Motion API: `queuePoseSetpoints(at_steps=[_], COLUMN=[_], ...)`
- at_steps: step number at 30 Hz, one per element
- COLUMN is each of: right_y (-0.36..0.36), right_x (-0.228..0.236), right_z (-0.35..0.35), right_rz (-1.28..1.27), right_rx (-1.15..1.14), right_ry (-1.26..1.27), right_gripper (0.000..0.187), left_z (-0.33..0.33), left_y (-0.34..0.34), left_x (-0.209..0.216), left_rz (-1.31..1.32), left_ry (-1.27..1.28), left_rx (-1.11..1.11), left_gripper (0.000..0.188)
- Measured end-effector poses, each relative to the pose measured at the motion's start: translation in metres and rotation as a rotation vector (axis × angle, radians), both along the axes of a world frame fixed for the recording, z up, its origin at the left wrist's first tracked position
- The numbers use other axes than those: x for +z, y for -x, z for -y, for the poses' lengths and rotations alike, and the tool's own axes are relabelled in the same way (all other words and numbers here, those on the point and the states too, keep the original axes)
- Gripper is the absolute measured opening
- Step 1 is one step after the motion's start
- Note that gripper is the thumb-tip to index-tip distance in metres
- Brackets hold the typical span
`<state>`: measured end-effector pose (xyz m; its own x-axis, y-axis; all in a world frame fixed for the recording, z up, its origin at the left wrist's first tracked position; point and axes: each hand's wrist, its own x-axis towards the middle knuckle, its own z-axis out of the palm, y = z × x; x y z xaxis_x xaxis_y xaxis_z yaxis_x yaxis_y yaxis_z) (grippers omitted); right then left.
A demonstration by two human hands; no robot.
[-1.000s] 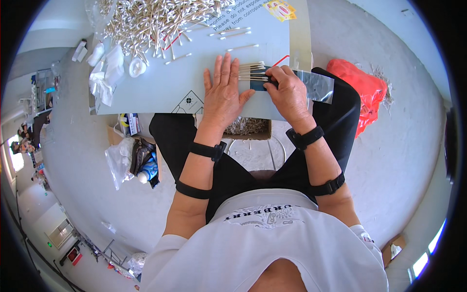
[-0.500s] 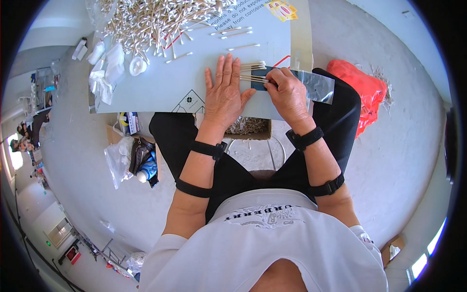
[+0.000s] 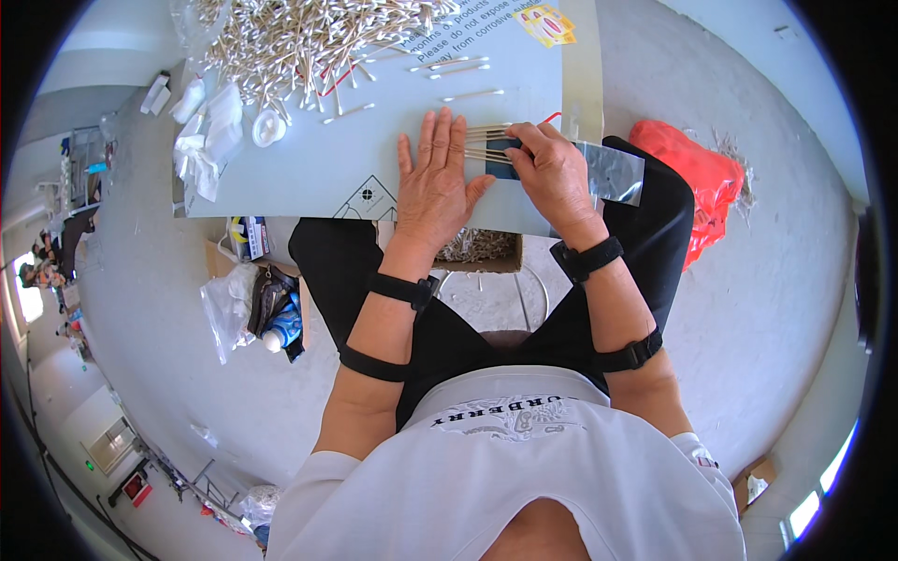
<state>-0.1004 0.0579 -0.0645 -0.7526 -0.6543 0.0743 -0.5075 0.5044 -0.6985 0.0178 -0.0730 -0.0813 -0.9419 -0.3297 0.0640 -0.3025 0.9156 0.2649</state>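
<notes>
My left hand [image 3: 435, 182] lies flat on a pale board [image 3: 290, 178], fingers stretched out and thumb spread. From beneath its fingers, a small row of cotton swabs [image 3: 484, 153] runs to the right. At their right-hand tips, my right hand [image 3: 557, 182] is closed, thumb and index finger bent onto the swab ends; its fingers partly hide them. Under the swabs and the right hand lies a dark flat piece [image 3: 500, 170]. A clear plastic sleeve [image 3: 613, 173] sticks out past the board's right edge, beyond the right hand.
A large heap of cotton swabs [image 3: 290, 47] covers the far left, with loose swabs [image 3: 472, 94] nearby. White tape roll [image 3: 268, 129] and crumpled white plastic [image 3: 196, 168] lie at left. Below are an open box of swabs [image 3: 482, 248] and a red bag [image 3: 687, 178].
My right hand has shifted slightly, its index finger moving up across the swab tips, and the swabs sit differently spaced. My left hand stays flat, almost unmoved.
</notes>
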Motion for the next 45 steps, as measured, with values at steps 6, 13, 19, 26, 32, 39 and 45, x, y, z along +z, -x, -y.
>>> queuePoseSetpoints(at_steps=[6,13,19,26,32,39,45], right_y=[-0.005,0.014,0.055,0.066,0.058,0.062,0.059], right_x=[-0.003,-0.003,-0.004,-0.003,-0.003,-0.01,-0.008], right_z=[-0.002,0.009,0.039,0.042,0.032,0.039,0.045], right_rz=[0.008,-0.013,-0.111,-0.062,-0.097,-0.067,-0.023], right_rx=[0.036,0.025,0.082,0.273,0.254,0.233,0.204], right_ry=[0.027,0.064,0.12,-0.001,0.098,0.032,0.058], right_gripper=[0.012,0.012,0.014,0.025,0.038,0.031,0.024], left_z=[0.0,0.0,-0.001,0.0,0.0,0.009,0.052], left_y=[-0.001,0.0,-0.001,-0.002,-0.001,0.004,0.032], left_x=[0.0,0.002,0.001,0.0,0.002,0.002,-0.003], left_rz=[-0.006,-0.008,-0.035,-0.034,-0.031,-0.108,-0.354], left_ry=[-0.002,-0.006,-0.018,-0.014,-0.039,-0.109,-0.092], left_rx=[0.0,0.002,-0.004,0.004,0.005,0.019,0.088], left_gripper=[0.081,0.08,0.08,0.081,0.081,0.073,0.047])
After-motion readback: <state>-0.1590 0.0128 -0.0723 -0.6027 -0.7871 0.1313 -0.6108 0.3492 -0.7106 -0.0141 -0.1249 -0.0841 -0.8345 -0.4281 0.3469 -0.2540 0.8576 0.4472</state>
